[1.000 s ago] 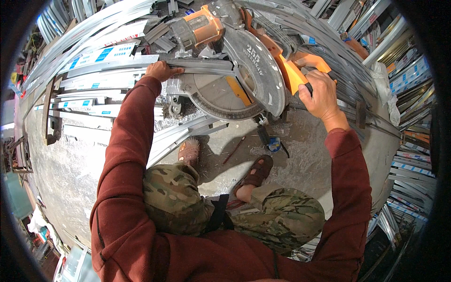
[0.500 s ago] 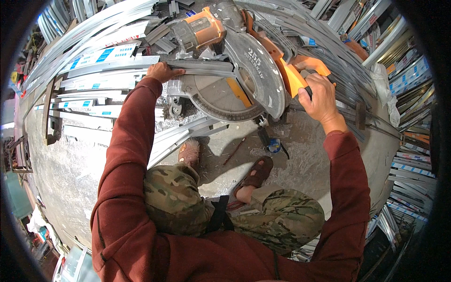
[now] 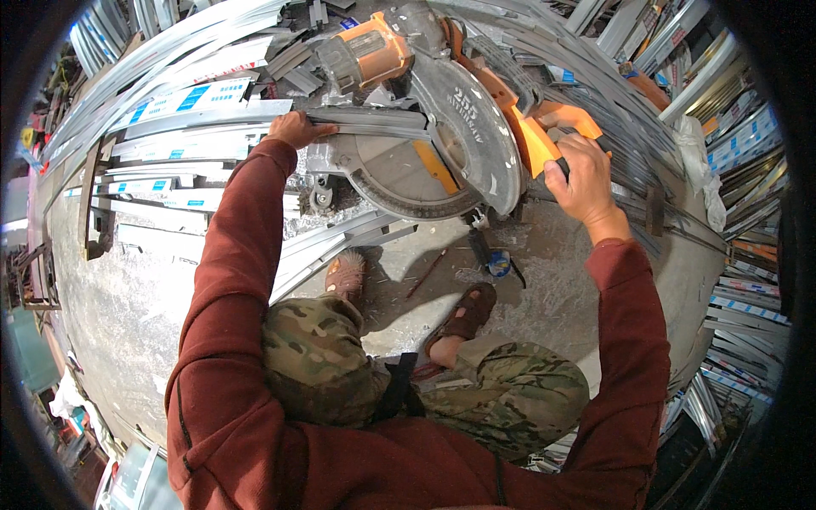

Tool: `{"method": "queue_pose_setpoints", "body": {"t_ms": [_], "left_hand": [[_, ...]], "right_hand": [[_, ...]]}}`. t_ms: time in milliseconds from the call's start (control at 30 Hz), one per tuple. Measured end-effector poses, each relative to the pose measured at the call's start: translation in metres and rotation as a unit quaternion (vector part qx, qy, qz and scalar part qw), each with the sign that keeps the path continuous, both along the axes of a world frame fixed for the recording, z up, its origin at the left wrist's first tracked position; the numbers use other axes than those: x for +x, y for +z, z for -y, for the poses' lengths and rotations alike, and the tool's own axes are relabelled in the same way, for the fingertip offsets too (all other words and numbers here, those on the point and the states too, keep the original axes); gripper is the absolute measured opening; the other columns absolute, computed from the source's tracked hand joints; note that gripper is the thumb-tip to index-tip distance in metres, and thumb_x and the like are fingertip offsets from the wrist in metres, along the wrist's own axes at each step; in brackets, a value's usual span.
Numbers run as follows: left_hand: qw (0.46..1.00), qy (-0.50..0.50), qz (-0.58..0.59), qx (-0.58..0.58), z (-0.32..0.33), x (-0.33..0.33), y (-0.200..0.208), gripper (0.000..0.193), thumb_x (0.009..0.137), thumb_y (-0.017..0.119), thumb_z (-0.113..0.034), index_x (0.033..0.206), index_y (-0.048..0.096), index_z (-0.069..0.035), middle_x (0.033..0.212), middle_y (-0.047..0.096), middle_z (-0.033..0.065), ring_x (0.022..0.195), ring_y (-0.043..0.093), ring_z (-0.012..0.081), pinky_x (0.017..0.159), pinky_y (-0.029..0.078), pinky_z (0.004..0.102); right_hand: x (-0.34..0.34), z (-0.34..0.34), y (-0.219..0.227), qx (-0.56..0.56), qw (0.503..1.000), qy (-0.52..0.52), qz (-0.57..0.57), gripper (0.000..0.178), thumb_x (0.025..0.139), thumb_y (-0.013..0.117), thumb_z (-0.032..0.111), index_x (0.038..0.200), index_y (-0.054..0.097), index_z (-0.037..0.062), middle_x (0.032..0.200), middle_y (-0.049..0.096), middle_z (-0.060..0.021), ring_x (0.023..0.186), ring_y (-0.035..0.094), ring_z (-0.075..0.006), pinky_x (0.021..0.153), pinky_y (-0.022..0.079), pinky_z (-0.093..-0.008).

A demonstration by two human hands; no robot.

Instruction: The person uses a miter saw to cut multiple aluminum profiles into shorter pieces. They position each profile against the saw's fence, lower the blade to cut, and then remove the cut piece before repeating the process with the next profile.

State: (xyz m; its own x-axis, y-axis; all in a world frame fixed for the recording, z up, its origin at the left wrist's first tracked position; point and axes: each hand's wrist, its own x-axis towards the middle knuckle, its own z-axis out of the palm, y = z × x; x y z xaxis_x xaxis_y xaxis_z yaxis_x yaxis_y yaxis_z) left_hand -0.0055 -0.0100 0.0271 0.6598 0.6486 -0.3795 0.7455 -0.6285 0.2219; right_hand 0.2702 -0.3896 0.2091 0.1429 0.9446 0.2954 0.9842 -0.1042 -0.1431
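Observation:
A mitre saw [image 3: 416, 197] with an orange motor housing and a grey blade guard [image 3: 466, 115] stands on the floor before me. Its head is down, and the guard covers the blade. My right hand [image 3: 585, 180] is wrapped round the orange handle [image 3: 535, 140] at the saw's right. My left hand [image 3: 296, 130] presses on a long grey aluminium profile [image 3: 365, 124], thumb stretched along it and fingertips hidden behind. That profile lies along the back of the round saw table and ends near the guard. Whether the blade touches it is hidden.
Long aluminium profiles [image 3: 191, 100], some with blue-and-white film, spread left of the saw; more lie at right [image 3: 629, 153]. Offcuts [image 3: 297, 78] litter the floor behind. Stacked profiles [image 3: 739, 140] line the far right. A blue tape roll [image 3: 500, 263] and a pencil-like stick [image 3: 427, 272] lie near my feet.

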Motion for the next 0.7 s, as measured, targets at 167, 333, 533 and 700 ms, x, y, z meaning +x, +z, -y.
{"method": "queue_pose_setpoints", "body": {"t_ms": [167, 333, 533, 700], "left_hand": [[0.999, 0.005, -0.008, -0.044, -0.002, 0.001, -0.001, 0.083, 0.07, 0.062, -0.08, 0.102, 0.073, -0.005, 0.1, 0.071, 0.0196, 0.098, 0.068, 0.0341, 0.084, 0.05, 0.0414], [1.0, 0.011, -0.008, 0.001, 0.003, -0.036, -0.009, 0.083, 0.072, 0.056, -0.083, 0.086, 0.072, -0.003, 0.089, 0.07, 0.018, 0.087, 0.068, 0.0334, 0.077, 0.05, 0.0438], [0.996, 0.091, 0.007, 0.022, 0.06, -0.192, -0.019, 0.088, 0.074, 0.049, -0.085, 0.083, 0.07, -0.001, 0.079, 0.069, 0.0202, 0.078, 0.068, 0.037, 0.071, 0.053, 0.0458], [0.97, 0.221, 0.098, -0.013, 0.169, -0.379, -0.022, 0.076, 0.081, 0.054, -0.074, 0.076, 0.066, 0.0, 0.064, 0.061, 0.02, 0.065, 0.062, 0.0382, 0.065, 0.049, 0.0462]], "right_hand": [[0.01, -0.021, 0.031, -0.044, 0.998, -0.033, 0.001, 0.036, 0.085, 0.057, 0.033, 0.082, 0.061, -0.0023, 0.082, 0.062, -0.0207, 0.083, 0.06, -0.0406, 0.075, 0.045, -0.048], [0.002, -0.065, 0.073, -0.087, 0.995, -0.038, -0.013, 0.039, 0.091, 0.051, 0.036, 0.105, 0.069, 0.004, 0.107, 0.065, -0.0246, 0.1, 0.062, -0.0381, 0.085, 0.047, -0.0428], [0.152, -0.046, 0.048, -0.156, 0.98, 0.062, 0.105, 0.034, 0.1, 0.042, 0.018, 0.123, 0.06, -0.0007, 0.127, 0.059, -0.0195, 0.117, 0.055, -0.0351, 0.101, 0.04, -0.0423], [0.266, -0.021, 0.023, -0.168, 0.929, 0.157, 0.291, 0.037, 0.102, 0.041, 0.013, 0.135, 0.051, -0.0001, 0.136, 0.053, -0.0184, 0.128, 0.048, -0.0339, 0.108, 0.035, -0.0416]]}}
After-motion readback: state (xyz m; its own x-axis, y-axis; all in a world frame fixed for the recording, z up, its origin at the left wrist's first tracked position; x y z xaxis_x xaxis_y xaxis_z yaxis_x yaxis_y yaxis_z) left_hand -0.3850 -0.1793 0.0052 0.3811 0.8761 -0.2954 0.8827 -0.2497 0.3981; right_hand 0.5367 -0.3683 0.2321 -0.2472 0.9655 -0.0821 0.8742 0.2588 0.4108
